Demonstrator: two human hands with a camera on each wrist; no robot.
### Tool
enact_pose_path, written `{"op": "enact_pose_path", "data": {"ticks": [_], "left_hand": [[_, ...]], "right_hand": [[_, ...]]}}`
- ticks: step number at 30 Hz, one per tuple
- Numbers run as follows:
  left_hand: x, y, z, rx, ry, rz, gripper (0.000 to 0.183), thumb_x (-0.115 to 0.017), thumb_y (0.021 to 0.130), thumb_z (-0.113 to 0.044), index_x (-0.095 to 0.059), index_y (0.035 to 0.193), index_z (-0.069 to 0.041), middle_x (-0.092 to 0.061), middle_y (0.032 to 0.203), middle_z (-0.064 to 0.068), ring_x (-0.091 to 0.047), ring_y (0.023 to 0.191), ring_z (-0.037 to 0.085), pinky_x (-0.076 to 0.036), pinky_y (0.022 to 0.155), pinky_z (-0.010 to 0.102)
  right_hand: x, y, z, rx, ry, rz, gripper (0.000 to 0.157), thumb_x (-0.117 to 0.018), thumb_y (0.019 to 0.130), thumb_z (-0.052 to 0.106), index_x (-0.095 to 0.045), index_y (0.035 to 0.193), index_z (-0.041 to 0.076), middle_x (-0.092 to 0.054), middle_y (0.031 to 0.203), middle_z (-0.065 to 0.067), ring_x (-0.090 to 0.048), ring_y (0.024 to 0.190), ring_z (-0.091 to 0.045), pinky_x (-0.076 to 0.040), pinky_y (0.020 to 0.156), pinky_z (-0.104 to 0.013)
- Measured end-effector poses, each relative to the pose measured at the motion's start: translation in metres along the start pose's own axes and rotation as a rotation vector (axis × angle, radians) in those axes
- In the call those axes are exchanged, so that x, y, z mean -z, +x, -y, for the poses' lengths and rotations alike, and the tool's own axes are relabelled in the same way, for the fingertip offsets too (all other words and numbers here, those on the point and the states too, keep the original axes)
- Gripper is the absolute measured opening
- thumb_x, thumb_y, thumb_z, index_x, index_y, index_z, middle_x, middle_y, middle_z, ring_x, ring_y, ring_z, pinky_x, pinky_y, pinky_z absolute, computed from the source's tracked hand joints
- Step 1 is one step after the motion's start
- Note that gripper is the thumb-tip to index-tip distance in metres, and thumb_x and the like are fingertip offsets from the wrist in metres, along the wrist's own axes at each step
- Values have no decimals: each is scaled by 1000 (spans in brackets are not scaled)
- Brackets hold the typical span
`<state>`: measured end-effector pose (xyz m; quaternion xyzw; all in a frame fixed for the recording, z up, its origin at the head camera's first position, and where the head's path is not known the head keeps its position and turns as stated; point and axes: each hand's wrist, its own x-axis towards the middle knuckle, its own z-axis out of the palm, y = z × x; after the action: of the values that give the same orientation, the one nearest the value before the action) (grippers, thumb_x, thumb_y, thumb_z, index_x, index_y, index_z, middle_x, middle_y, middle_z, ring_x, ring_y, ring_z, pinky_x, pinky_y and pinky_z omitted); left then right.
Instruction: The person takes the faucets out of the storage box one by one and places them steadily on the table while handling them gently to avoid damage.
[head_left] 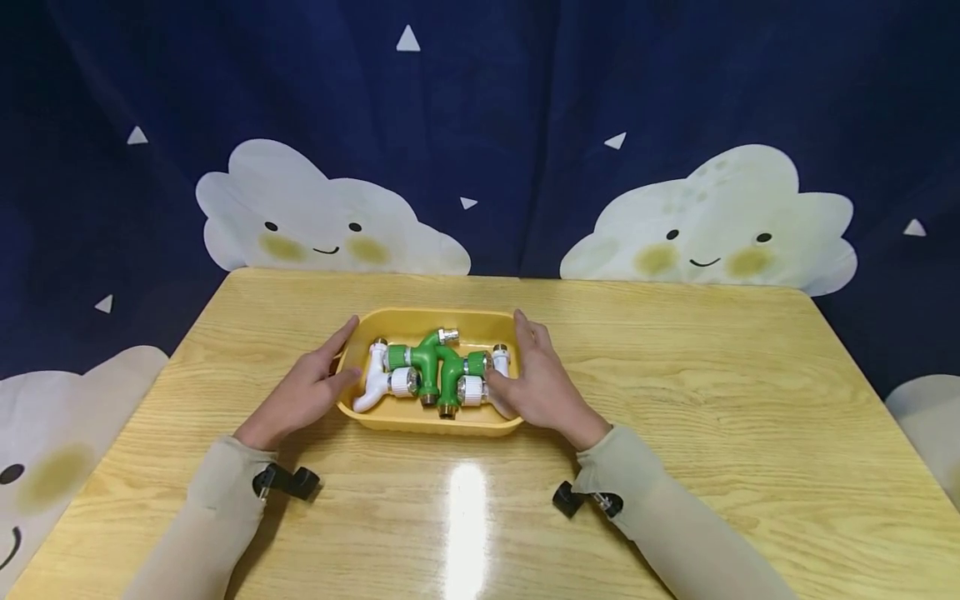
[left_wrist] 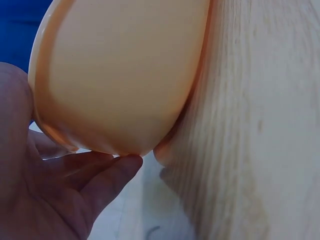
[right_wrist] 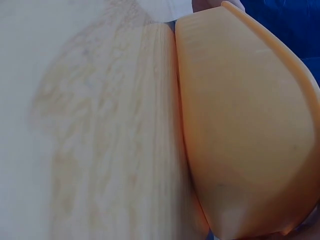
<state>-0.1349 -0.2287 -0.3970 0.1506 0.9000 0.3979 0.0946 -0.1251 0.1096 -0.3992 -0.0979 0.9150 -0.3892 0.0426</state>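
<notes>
A yellow plastic tray (head_left: 435, 427) sits on the table between my two hands. My left hand (head_left: 303, 387) grips its left end, thumb at the rim and fingers against the outside wall. At the opposite end my right hand (head_left: 547, 387) holds the tray, its thumb reaching over the rim. Inside lie two green taps (head_left: 426, 367) in the middle, with a white tap (head_left: 375, 379) to the left and another white tap (head_left: 472, 390) to the right, partly covered by my right thumb. In the left wrist view, fingertips (left_wrist: 125, 167) touch the lower end of the tray wall.
The pale wooden table (head_left: 712, 417) spreads out around the tray. Behind it hangs a dark blue curtain (head_left: 510, 100) printed with clouds and triangles. Black camera mounts (head_left: 288, 482) stick out from both sleeves. A bright reflection lies on the tabletop in front of the tray.
</notes>
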Motion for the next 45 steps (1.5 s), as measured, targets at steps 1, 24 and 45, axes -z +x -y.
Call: {"op": "enact_pose_path", "data": {"ticks": [1, 24, 45], "left_hand": [[0, 1, 0, -1, 6, 0, 74, -51, 106, -16, -10, 166, -11, -21, 171, 21, -34, 153, 44, -31, 122, 59], [8, 7, 0, -17, 90, 7, 74, -56, 106, -26, -16, 166, -11, -37, 163, 27, -64, 126, 44, -57, 96, 51], [30, 36, -17, -18, 413, 74, 67, -61, 100, -29, -40, 153, 6, -66, 132, 27, -62, 120, 40, -46, 108, 59]], "right_hand": [[0, 0, 0, 2, 0, -2, 104, -69, 91, 38, -3, 166, 7, -23, 167, -21, -43, 147, -43, -32, 124, -54], [1, 4, 1, 1, -39, -4, 103, -64, 92, 40, 0, 166, 7, -22, 167, -21, -49, 142, -43, -39, 121, -54], [0, -2, 2, -10, -34, -6, 101, -63, 94, 41, 0, 166, 9, -22, 167, -19, -57, 134, -41, -44, 117, -53]]}}
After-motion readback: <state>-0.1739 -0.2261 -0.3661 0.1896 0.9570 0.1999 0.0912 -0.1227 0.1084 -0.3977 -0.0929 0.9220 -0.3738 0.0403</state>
